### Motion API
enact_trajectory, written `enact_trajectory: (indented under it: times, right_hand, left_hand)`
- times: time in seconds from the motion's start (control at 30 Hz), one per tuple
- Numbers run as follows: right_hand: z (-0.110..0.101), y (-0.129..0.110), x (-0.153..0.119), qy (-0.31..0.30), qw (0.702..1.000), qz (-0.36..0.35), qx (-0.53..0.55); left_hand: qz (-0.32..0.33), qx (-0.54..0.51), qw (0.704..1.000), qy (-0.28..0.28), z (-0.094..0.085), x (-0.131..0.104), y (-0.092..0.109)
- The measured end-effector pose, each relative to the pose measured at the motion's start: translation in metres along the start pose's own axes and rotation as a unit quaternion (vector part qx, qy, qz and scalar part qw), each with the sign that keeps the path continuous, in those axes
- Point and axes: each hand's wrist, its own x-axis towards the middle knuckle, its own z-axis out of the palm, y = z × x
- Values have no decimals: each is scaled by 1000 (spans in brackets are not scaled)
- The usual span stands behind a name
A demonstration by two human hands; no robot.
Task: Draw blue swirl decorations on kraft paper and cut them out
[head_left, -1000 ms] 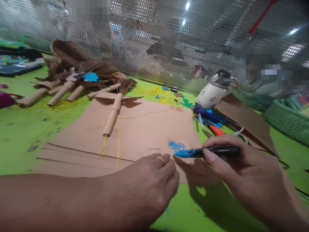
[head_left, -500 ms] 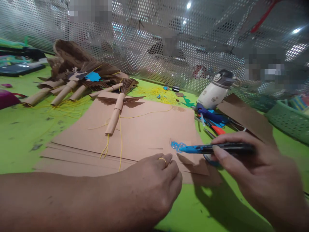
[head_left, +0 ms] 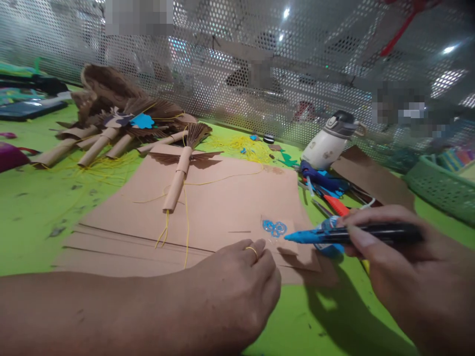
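Note:
My right hand is closed round a blue paint marker with a dark barrel. Its blue tip hovers just right of a drawn pair of wet-looking blue loops. The loops are on a small piece of brown paper, atop a stack of brown paper sheets. My left hand, with a ring on one finger, presses on the paper just below the drawing; its fingers are curled together and the tips are partly hidden. Farther back on the stack lies a rolled-paper figure with pleated wings and yellow string.
More rolled-paper figures lie at the left, near a phone. Yellow string scraps, a white bottle, a blue-handled tool and a green basket stand behind and right. A perforated metal screen borders the green table.
My right hand has drawn the marker back to the right, off the drawing. The blue loops now show in full, with more blue on the right. My left hand stays almost in place.

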Motion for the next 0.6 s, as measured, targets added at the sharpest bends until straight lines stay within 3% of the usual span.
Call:
enact_trajectory:
  times: [0.13,0.43,0.6]
  right_hand:
    - [8,-18,-4,-14,999,27,24]
    - [9,0,9,-34,991,-130,21]
    - [5,3,4,8,997,-75,-22]
  left_hand:
    - [-4,5,1000,0,-2,1,1]
    - [-4,7,1000,20,8,1,2]
    - [-17,-16,1000,4,9,0,1]
